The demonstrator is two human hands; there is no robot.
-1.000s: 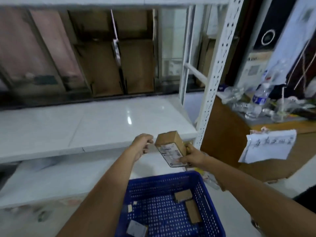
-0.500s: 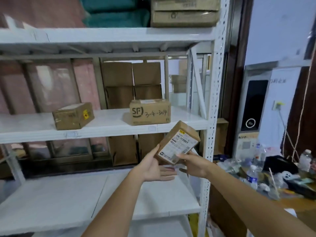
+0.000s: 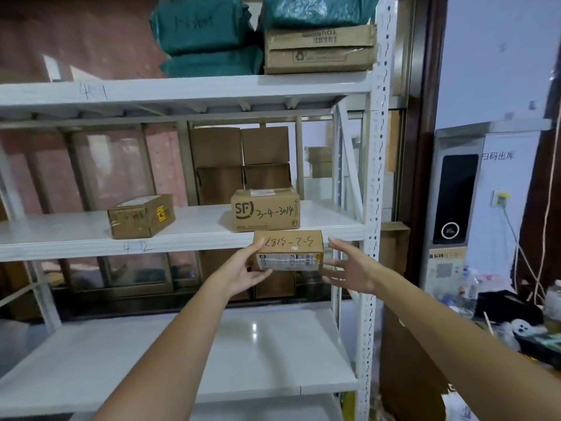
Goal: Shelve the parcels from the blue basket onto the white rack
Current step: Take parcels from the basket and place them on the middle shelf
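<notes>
My left hand (image 3: 243, 273) has the small parcel (image 3: 288, 250) pinched by its left end, thumb up top and fingers under, so the box stays level w/ the handwritten number facing me, upside down, and the printed label on the near side. My right hand (image 3: 349, 270) is off it, fingers spread and straight just beside the parcel's right end, holding nothing; I reckon it's there to catch or steady the box. The parcel sits in the air just in front of the edge of the white rack (image 3: 375, 177), at its middle shelf, right in front of the SF box (image 3: 265, 212), prob so it lands beside that 1. Farther left on that shelf is another brown box (image 3: 141, 215). The blue basket isn't in view. Far up top: green bags (image 3: 206, 34), a flat carton (image 3: 318, 50).
</notes>
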